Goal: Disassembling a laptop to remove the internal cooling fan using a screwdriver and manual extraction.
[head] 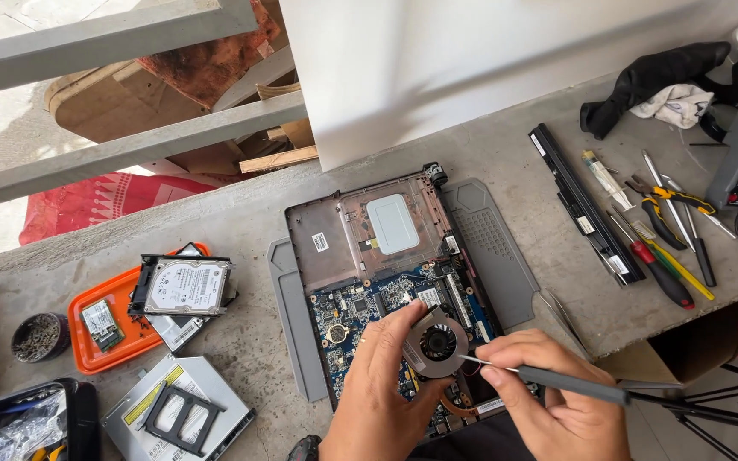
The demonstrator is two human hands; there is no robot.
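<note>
Copper-toned and round, the cooling fan (437,343) sits at the lower right of the opened laptop chassis (386,256), over the blue motherboard (369,303). The left hand (382,384) pinches the fan's rim between thumb and fingers, steadying it. The right hand (557,401) is closed around a slim grey screwdriver (557,380), its thin tip touching the fan's right edge. To do this well, I judge the tip should seat squarely and upright in the screw head, with light downward pressure while the left hand keeps the fan from shifting; a slip could scratch the board. The fan's dark hub and blades show through a circular opening, and the housing looks dusty and worn.
</note>
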